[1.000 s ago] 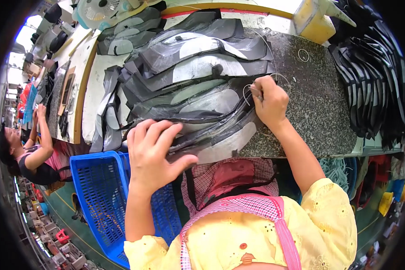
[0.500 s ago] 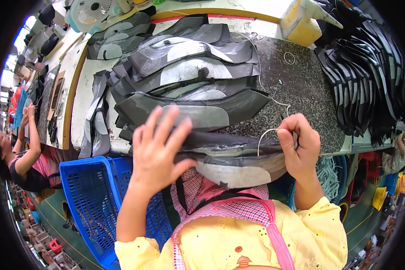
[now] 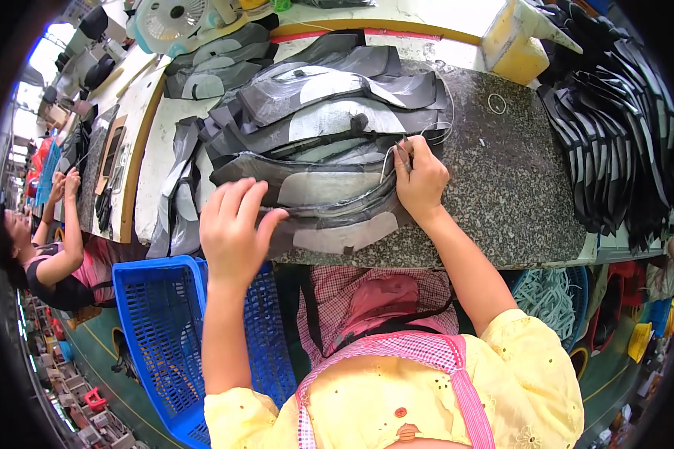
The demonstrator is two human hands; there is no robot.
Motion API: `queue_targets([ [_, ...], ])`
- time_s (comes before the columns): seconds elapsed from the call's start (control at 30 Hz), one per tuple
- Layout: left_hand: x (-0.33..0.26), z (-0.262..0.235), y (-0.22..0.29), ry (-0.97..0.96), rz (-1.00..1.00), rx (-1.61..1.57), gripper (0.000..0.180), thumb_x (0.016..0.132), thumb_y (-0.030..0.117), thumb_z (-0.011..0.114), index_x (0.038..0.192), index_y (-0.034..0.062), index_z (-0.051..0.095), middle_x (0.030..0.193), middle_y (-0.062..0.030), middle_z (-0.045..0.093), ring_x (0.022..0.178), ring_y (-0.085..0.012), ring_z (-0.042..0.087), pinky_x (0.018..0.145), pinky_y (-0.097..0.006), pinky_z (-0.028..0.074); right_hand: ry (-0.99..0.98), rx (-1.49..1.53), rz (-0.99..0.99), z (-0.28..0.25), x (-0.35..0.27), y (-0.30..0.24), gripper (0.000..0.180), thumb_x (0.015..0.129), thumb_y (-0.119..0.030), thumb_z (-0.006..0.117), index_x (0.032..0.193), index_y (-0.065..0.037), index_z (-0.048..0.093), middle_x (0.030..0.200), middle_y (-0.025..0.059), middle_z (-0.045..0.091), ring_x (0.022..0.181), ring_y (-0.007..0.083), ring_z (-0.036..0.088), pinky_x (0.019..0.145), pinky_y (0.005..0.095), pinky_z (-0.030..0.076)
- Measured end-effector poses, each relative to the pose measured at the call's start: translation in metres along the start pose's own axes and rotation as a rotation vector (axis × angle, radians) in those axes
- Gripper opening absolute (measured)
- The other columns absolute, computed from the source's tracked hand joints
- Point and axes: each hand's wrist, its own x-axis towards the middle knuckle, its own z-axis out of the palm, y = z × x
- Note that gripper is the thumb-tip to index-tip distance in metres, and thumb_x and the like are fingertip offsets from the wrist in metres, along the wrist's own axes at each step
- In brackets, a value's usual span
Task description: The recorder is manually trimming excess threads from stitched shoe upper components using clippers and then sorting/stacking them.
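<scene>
As the dark panel (image 3: 329,189) lies at twelve o'clock, the right hand (image 3: 423,181), pinched narrow on something unclear at its three-o'clock end, seems to be stitching pale cord (image 3: 387,165); pulling through likely needs the loosely spread left hand (image 3: 234,228), at eight o'clock, steadying.

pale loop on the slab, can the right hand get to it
Probably yes: between the right hand and the pale loop, only speckled slab and thin string show, though that hand looks busy.

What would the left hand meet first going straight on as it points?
Likely the dark, grey-patched piece, its left end just beyond the left hand; depth is unclear, so they may touch.
</scene>
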Motion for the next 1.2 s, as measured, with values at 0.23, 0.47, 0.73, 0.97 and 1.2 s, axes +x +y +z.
queue_targets([
  [0.23, -0.032, 0.073, 0.041, -0.110, 0.165, -0.055, 0.042, 0.078, 0.044, 0.056, 0.118, 0.0320, 0.058, 0.138, -0.0072, 0.040, 0.130, -0.0293, 0.032, 0.102, -0.046, 0.021, -0.023, 0.623, 0.363, -0.025, 0.026, 0.003, 0.026, 0.094, -0.024, 0.048, 0.077, -0.004, 0.054, 0.068, 0.0050, 0.059, 0.061, 0.0148, 0.058, 0.056, 0.0294, 0.044],
  [0.47, -0.030, 0.069, 0.017, 0.032, 0.154, -0.510, 0.050, 0.077, 0.047, 0.059, 0.114, 0.0132, 0.062, 0.131, -0.0138, 0.047, 0.125, -0.0344, 0.038, 0.097, -0.044, 0.031, -0.294, 0.090, -0.036, -0.136, 0.017, -0.030, 0.004, 0.080, -0.002, 0.059, 0.078, -0.003, 0.056, 0.065, 0.0063, 0.053, 0.054, 0.0152, 0.053, 0.052, 0.0250, 0.043],
  [0.73, -0.047, 0.002, 0.109, -0.380, -0.161, -1.151, 0.034, 0.083, 0.015, 0.061, 0.116, 0.0054, 0.058, 0.099, -0.0143, 0.061, 0.095, -0.0281, 0.058, 0.082, -0.035, 0.046, -0.526, 0.113, -0.437, -0.133, -0.031, -0.086, 0.013, 0.063, -0.005, 0.068, 0.070, -0.007, 0.057, 0.061, 0.0067, 0.056, 0.051, 0.0238, 0.053, 0.047, 0.0342, 0.038],
  [0.97, -0.055, -0.011, 0.045, -0.259, -0.642, -0.965, 0.016, 0.085, 0.014, 0.057, 0.078, 0.0008, 0.062, 0.067, -0.0068, 0.060, 0.062, -0.0125, 0.056, 0.058, -0.026, 0.044, -0.589, 0.103, -0.295, -0.095, -0.018, -0.073, 0.021, 0.061, -0.002, 0.062, 0.076, -0.010, 0.051, 0.064, 0.0035, 0.047, 0.060, 0.0229, 0.055, 0.052, 0.0339, 0.042],
  [1.2, -0.066, 0.027, 0.003, -0.015, -0.779, -0.698, 0.017, 0.080, 0.014, 0.066, 0.074, -0.0010, 0.064, 0.056, -0.0021, 0.056, 0.051, -0.0048, 0.048, 0.047, -0.022, 0.036, -0.498, 0.096, -0.277, -0.050, -0.022, -0.072, 0.021, 0.061, -0.002, 0.063, 0.076, -0.011, 0.051, 0.070, 0.0034, 0.049, 0.061, 0.0235, 0.055, 0.053, 0.0333, 0.044],
])
